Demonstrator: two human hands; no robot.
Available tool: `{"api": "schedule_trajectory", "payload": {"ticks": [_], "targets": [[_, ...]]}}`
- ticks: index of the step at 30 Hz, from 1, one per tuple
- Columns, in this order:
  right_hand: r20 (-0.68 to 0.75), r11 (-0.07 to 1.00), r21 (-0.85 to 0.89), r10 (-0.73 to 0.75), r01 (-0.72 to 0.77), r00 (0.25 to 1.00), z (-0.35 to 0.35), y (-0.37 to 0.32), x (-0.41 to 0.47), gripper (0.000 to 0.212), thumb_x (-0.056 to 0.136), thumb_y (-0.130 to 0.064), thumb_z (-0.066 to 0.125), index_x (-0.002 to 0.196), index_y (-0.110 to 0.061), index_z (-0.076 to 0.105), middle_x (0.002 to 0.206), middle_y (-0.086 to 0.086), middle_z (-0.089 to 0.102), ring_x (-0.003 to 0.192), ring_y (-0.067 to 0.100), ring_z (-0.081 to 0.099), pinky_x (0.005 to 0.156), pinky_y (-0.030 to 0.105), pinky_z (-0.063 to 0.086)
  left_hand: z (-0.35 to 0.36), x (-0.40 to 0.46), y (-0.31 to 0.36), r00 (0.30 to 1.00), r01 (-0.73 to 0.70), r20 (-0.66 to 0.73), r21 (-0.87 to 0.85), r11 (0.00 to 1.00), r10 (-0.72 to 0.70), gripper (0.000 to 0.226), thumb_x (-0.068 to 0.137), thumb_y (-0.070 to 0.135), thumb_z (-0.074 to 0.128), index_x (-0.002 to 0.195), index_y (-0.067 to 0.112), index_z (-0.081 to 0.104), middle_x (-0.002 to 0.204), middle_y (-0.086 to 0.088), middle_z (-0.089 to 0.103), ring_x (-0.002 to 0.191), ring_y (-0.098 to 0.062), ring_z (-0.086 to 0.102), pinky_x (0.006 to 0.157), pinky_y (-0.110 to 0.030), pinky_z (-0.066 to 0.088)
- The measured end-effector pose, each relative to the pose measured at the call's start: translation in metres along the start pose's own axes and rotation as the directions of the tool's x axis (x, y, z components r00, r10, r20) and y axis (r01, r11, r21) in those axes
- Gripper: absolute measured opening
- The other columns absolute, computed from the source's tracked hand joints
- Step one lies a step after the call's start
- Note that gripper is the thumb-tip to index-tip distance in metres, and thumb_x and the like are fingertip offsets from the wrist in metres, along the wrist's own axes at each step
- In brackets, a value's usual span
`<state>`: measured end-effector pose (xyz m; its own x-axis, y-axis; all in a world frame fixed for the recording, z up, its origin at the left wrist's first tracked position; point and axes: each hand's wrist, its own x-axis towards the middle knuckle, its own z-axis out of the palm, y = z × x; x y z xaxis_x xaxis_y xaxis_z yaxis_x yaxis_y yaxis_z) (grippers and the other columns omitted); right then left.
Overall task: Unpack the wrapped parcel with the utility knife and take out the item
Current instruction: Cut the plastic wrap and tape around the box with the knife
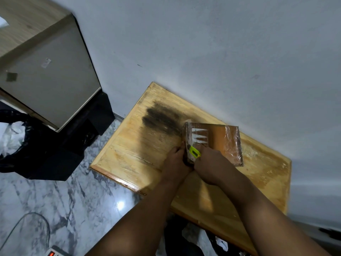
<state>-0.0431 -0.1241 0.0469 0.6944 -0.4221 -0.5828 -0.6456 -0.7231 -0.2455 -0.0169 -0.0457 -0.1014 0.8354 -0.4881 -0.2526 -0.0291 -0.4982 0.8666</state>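
Yellow-green utility knife gripped in the right hand, fingers curled round the handle, front end of the tool against the near corner of the parcel. Blade itself too small to make out. Left hand beside it, touching the right hand, fingers curled on the left edge of the parcel near the same corner.

Brown wrapped parcel lying flat on the wooden counter, close to the far edge by the wall, covered with shiny clear film. White label on the top face near the left end, with dark printed marks; writing too blurred to read, no brand visible.

Dark smudged stain on the counter just left of the parcel. Pale wall behind. Grey marble-pattern floor to the left and below. Pale cabinet with a wood-look top standing well apart at upper left, small sticker on its side, unreadable. Black bag with white material inside at the far left. Power strip with a red switch at the bottom edge, grey cable curving near it.
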Motion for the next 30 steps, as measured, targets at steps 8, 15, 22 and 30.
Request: {"api": "schedule_trajectory", "payload": {"ticks": [8, 15, 22, 30], "targets": [[0.024, 0.999, -0.037, 0.005, -0.004, 1.0, 0.001, 0.003, -0.005, 0.05, 0.093, -0.015, 0.051, 0.142, -0.016, 0.041, 0.129, 0.013, 0.056, 0.095, 0.022, 0.055, 0.074, 0.026, 0.041, -0.002, 0.0, 0.0, 1.0, -0.014, -0.013, -0.027, 1.0, 0.014, 0.086, 0.066, 0.052, 0.064, 0.143, 0.016, 0.054, 0.123, -0.008, 0.062, 0.105, -0.027, 0.063, 0.08, -0.031, 0.05], [0.0, 0.999, -0.054, 0.002, -0.002, 1.0, 0.006, 0.005, -0.012, 0.041, 0.094, -0.014, 0.048, 0.135, -0.014, 0.046, 0.115, 0.012, 0.06, 0.084, 0.021, 0.056, 0.064, 0.026, 0.042, 0.0, 0.002, -0.005, 1.0, -0.021, -0.007, -0.001, 1.0, 0.021, 0.084, 0.075, 0.042, 0.08, 0.148, 0.018, 0.048, 0.125, -0.008, 0.06, 0.105, -0.027, 0.062, 0.082, -0.034, 0.053], [0.017, 0.997, -0.069, 0.02, -0.019, 1.0, 0.008, 0.008, -0.024, 0.016, 0.094, -0.012, 0.045, 0.109, -0.012, 0.051, 0.091, 0.004, 0.054, 0.069, 0.015, 0.051, 0.054, 0.024, 0.038, 0.002, 0.004, -0.003, 1.0, 0.002, 0.0, 0.029, 1.0, -0.002, 0.086, 0.074, 0.047, 0.077, 0.15, 0.02, 0.045, 0.128, -0.006, 0.058, 0.108, -0.028, 0.061, 0.086, -0.037, 0.054], [0.076, 0.996, -0.078, 0.037, -0.032, 0.996, 0.007, 0.01, -0.027, 0.01, 0.095, -0.015, 0.043, 0.098, -0.014, 0.052, 0.09, 0.005, 0.055, 0.066, 0.014, 0.05, 0.05, 0.025, 0.031, 0.001, 0.007, -0.006, 1.0, -0.005, 0.024, 0.037, 0.999, 0.004, 0.087, 0.076, 0.046, 0.079, 0.15, 0.018, 0.044, 0.13, -0.008, 0.057, 0.109, -0.028, 0.06, 0.086, -0.036, 0.053]]}}
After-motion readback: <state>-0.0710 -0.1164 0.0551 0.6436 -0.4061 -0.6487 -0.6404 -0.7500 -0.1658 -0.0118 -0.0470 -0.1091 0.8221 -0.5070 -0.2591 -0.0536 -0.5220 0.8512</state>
